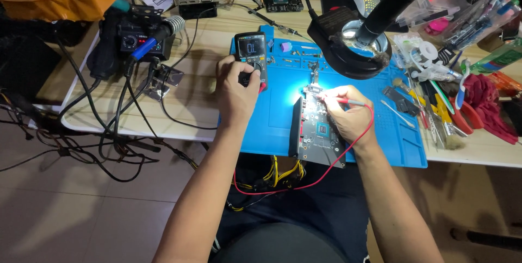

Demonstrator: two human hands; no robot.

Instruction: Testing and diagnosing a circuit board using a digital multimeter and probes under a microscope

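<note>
Blue mat (402,143): L hand (235,90) on multimeter (251,52) (R hand (348,116) w/ probe (348,101)).

The left hand (235,86) covers the lower half of the multimeter (251,51), hiding its dial. The right hand (348,115) conceals part of the circuit board (319,132) and most of the red probe (354,101). The magnifier lamp (350,48) has its arm cut off by the far edge. The tools at far right are too cluttered to tell apart.
</note>
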